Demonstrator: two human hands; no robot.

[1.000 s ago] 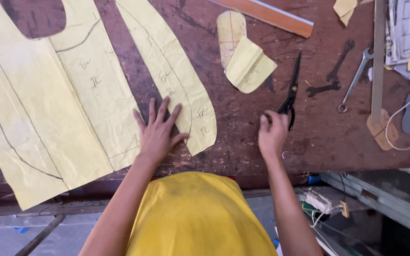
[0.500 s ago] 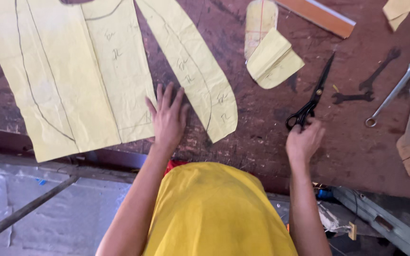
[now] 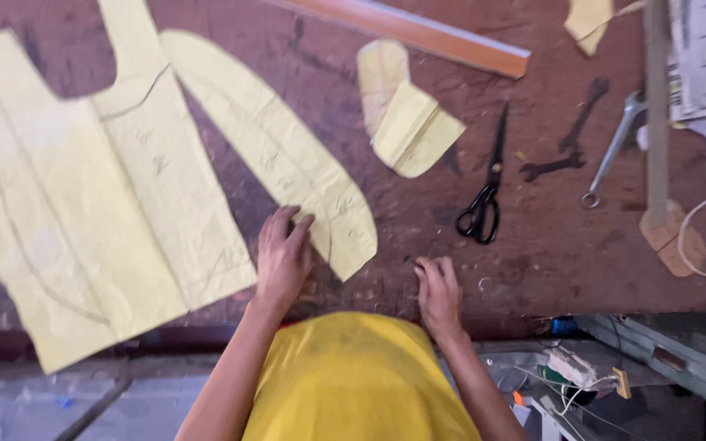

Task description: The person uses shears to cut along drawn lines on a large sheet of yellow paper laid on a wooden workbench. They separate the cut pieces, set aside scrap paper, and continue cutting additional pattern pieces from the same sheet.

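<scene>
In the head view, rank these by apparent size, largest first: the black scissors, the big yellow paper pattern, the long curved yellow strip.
1. Big yellow paper pattern
2. Long curved yellow strip
3. Black scissors

Desk [image 3: 304, 49] looked like dark reddish-brown wood, matt, rough & scratched w/ scuffs. Pattern pieces [image 3: 100, 229] were thin yellow paper, matt, creased, pencil-lined. Folded piece [image 3: 414, 131] was the same paper. Scissors [image 3: 484, 200] had black matt handles & dark metal blades. Wrench [image 3: 614, 151] was shiny bare metal. Ruler [image 3: 418, 33] looked like smooth wood.
</scene>
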